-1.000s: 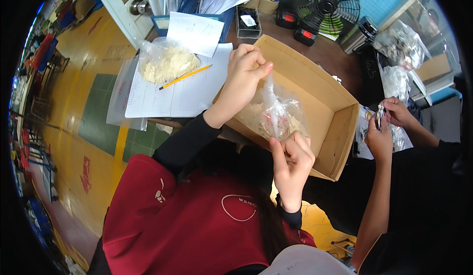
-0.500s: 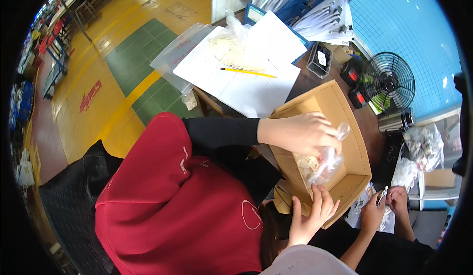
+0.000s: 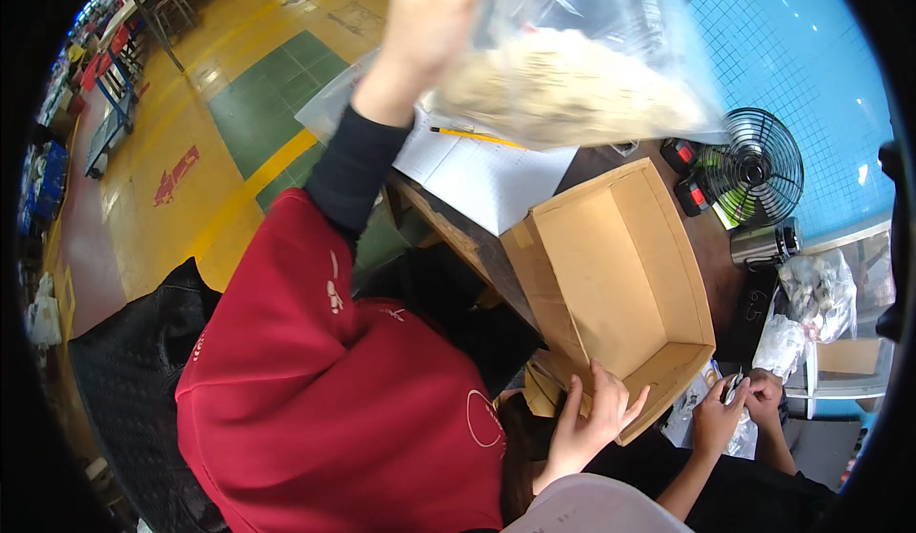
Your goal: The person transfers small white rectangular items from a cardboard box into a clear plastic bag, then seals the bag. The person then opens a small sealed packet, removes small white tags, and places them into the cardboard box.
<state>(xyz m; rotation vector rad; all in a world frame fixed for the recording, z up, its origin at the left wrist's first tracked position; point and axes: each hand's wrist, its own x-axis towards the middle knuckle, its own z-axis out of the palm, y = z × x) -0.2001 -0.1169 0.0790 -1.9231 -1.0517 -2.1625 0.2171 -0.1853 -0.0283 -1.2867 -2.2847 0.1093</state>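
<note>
My left hand (image 3: 431,16), raised at the top of the view, is closed on the upper edge of a large clear plastic bag (image 3: 582,80). Cream-coloured small pieces fill its lower part, blurred by motion. The bag hangs above the papers (image 3: 496,185) and hides part of them. At the near end of an open brown cardboard box (image 3: 611,266), my right hand (image 3: 593,426) has its fingers apart, by the box's wall. Whether the fingertips touch the cardboard is unclear. The inside of the box shows bare walls and bottom.
A yellow pencil (image 3: 477,138) lies on the papers. Behind the box stand a black fan (image 3: 754,166), red-and-black battery packs (image 3: 679,156) and a metal flask (image 3: 763,244). A co-worker's hands (image 3: 730,414) hold a small object at the lower right. Plastic bags (image 3: 819,290) sit nearby.
My left hand has lifted a bag out of the box and carried it up and left over the papers. My right hand has moved slightly down, staying by the box's near end.
</note>
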